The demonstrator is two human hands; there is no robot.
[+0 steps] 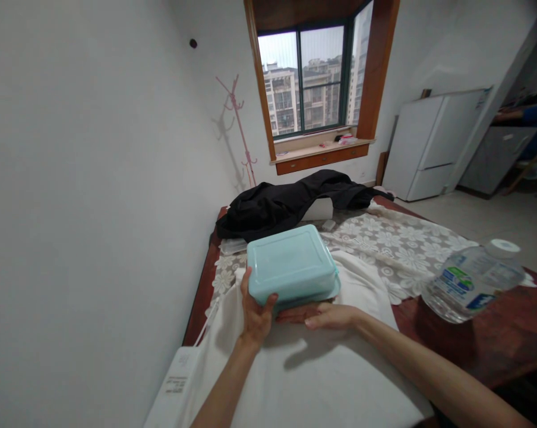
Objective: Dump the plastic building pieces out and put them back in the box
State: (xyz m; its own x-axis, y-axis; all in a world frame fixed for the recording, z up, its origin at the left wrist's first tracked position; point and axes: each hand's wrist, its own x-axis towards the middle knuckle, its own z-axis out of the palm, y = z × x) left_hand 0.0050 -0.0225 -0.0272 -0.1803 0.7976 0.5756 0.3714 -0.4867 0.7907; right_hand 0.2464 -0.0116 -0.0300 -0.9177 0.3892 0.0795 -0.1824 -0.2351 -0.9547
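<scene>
A pale turquoise plastic box [290,261] with rounded corners is held tilted over a white cloth [322,380]. My left hand [256,312] grips its near left corner, thumb across the front and fingers along the left side. Below the front edge lies my right hand [319,315], fingers stretched out flat and pointing left. Whether its fingertips bear the box's weight cannot be made out. The underside of the box is hidden.
Black fabric [268,205] is heaped at the table's far end, beside a white object [319,209]. A large clear bottle [468,282] stands right. A white power strip [174,380] lies near left, by the wall. Patterned lace [384,238] covers part of the red-brown table [500,333].
</scene>
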